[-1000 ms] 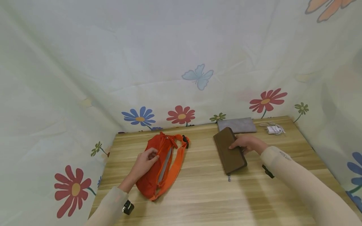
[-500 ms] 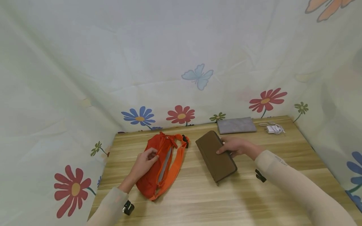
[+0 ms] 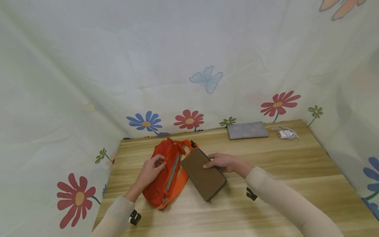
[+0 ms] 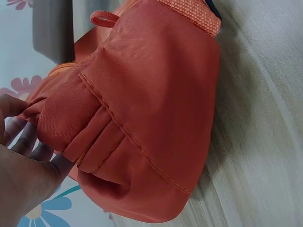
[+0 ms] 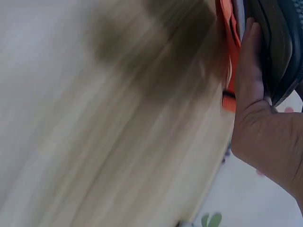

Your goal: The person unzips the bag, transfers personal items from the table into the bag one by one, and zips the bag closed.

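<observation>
An orange-red waist bag [image 3: 161,184] lies on the left of the table, its zip open along a grey-lined slot. My left hand [image 3: 151,171] pinches the fabric at the bag's edge; the left wrist view shows thumb and fingers gathering the bag's cloth [image 4: 151,94]. In my right hand [image 3: 223,162] is a brown zip wallet [image 3: 204,176], thumb on its upper face and fingers beneath. The wallet is tilted and overlaps the bag's orange strap in the head view. The right wrist view shows the wallet's zipped edge [image 5: 272,47] along the thumb.
A flat grey pouch [image 3: 248,130] lies at the table's back edge. To its right sits a white charger with a coiled cable [image 3: 286,133]. Flower-printed cloth walls [image 3: 207,105] border the wooden table [image 3: 266,204] at the back and both sides.
My right hand has carried the wallet leftward and slightly toward me, from in front of the grey pouch to beside the bag. The left hand keeps its hold on the bag.
</observation>
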A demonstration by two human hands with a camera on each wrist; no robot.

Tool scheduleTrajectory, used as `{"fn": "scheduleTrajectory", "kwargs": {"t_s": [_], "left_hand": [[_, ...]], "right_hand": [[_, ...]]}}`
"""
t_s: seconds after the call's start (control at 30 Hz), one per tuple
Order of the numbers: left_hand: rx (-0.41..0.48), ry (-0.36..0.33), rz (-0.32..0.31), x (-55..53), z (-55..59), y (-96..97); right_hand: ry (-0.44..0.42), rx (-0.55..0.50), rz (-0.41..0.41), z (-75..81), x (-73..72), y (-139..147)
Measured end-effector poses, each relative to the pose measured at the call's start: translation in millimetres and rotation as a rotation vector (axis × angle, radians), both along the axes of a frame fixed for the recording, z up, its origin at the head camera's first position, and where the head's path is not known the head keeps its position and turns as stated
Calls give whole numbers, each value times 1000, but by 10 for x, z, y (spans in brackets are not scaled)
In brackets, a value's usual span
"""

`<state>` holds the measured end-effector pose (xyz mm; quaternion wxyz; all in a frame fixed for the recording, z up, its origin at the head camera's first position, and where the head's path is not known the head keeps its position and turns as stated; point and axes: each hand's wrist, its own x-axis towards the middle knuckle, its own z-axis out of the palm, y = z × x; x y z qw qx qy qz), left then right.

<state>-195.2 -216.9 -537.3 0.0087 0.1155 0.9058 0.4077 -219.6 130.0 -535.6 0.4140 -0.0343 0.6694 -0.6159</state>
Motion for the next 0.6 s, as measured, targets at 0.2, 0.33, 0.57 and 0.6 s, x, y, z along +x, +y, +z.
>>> {"fn": "scheduleTrajectory", "kwargs": {"t_s": [0.2,0.33,0.57,0.6], "left_hand": [[7,6,3,-1,4,17],[8,9,3,-15,-11,22],[21,-4,9,12,-20,14],[22,-3,11,15,-17,14]], "right_hand": [[-57,-96,-86,-161,-8,-327],[-68,-115,-142,-207,-19,-503],[-92,-154,-235,-305,83,-731],[-109,-176,-234,-321,103,-747]]}}
